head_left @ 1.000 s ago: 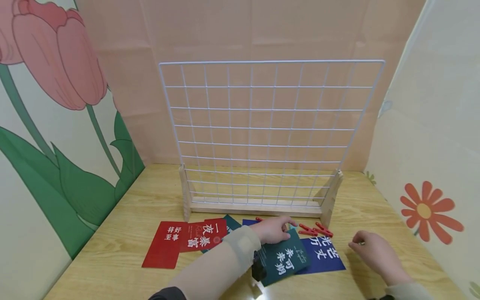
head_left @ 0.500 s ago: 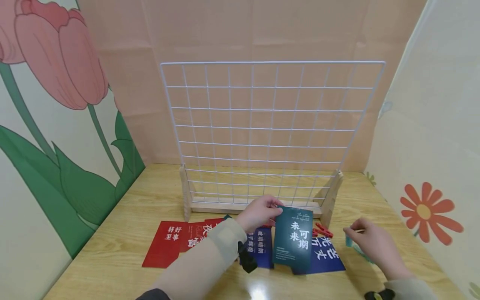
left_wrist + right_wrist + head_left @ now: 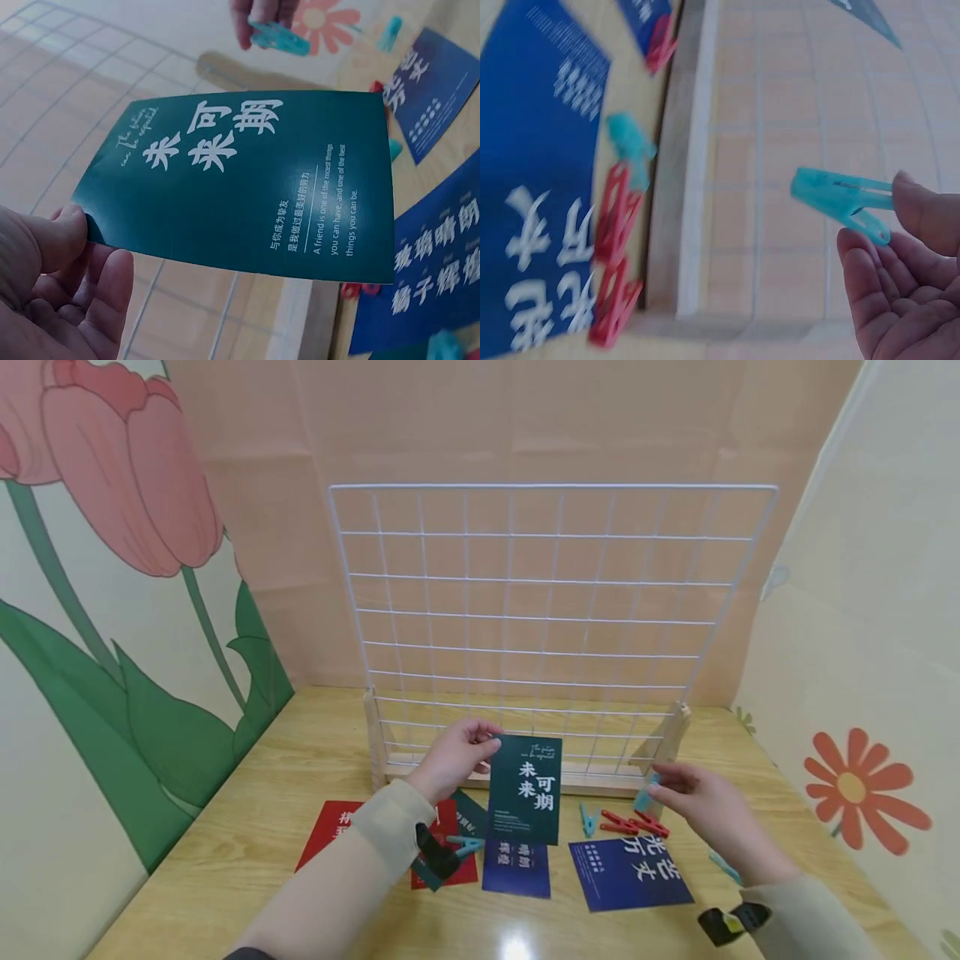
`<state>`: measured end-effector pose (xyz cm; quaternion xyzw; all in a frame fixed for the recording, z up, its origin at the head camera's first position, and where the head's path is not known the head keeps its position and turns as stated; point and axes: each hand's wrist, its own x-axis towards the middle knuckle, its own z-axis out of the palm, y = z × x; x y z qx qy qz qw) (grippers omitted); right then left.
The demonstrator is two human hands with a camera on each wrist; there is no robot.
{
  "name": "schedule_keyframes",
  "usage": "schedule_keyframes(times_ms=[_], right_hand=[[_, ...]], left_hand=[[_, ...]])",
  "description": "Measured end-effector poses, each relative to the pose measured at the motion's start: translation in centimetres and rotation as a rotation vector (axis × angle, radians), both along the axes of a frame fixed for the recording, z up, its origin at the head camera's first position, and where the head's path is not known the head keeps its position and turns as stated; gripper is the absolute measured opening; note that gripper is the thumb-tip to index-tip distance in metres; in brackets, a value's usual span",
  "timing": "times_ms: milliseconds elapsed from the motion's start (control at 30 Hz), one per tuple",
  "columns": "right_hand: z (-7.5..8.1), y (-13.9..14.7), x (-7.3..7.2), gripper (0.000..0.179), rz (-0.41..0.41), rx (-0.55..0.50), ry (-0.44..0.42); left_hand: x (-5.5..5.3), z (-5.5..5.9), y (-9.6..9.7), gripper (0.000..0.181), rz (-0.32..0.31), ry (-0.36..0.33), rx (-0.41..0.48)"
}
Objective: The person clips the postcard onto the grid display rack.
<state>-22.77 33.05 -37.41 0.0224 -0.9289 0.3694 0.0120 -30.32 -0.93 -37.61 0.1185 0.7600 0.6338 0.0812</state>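
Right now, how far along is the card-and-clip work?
Done: looks like only the pick-up; no card hangs on the white grid.
In hand: the left hand holds a green card, the right hand pinches a turquoise clip.
Remaining, probably: clipping that card, then the blue cards and red cards lying on the table; red clips lie there too.

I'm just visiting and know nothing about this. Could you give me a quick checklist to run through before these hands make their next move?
1. Raised green card gripped: ok, the left hand pinches its upper left corner.
2. Card right way up: ok in the head view.
3. Turquoise clip in hand: ok, the right hand pinches it.
4. Clip on card: not ok, they are apart.
5. Card touching the wire grid: cannot tell; it appears in front.
6. Spare red clips in sight: ok, beside a blue card.
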Motion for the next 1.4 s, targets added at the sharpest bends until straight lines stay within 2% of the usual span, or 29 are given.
schedule_keyframes(times_ms=[200, 367, 533, 633, 767, 900, 1100, 1400], right_hand=[[1.7, -2.6, -0.9, 0.063, 0.068, -0.075, -0.010], [3.0, -4.8, -1.8, 0.060, 0.119, -0.131, -0.034], [4.4, -7.1, -2.7, 0.051, 0.180, -0.192, -0.024], [5.5, -8.4, -3.1, 0.051, 0.206, -0.197, -0.008], [6.8, -9.9, -3.5, 0.052, 0.240, -0.179, 0.007], [8.1, -11.4, -4.1, 0.048, 0.280, -0.176, 0.028], [10.5, -13.7, -4.7, 0.040, 0.318, -0.193, 0.059], [13.9, -15.9, -5.5, 0.042, 0.345, -0.180, 0.077]], left_hand=[[-0.2, 0.8, -2.9, 0.018, 0.056, 0.042, -0.022], [-0.4, 1.2, -4.9, 0.020, 0.104, 0.080, 0.007], [-0.6, 2.0, -6.7, 0.023, 0.180, 0.125, 0.040], [-0.7, 2.7, -7.7, 0.021, 0.224, 0.115, 0.062], [-0.8, 3.6, -9.0, 0.016, 0.248, 0.122, 0.062], [-1.1, 4.6, -10.0, 0.018, 0.259, 0.162, 0.064], [-1.2, 6.7, -11.0, 0.018, 0.294, 0.212, 0.113], [-1.8, 10.0, -12.0, 0.015, 0.356, 0.278, 0.170]])
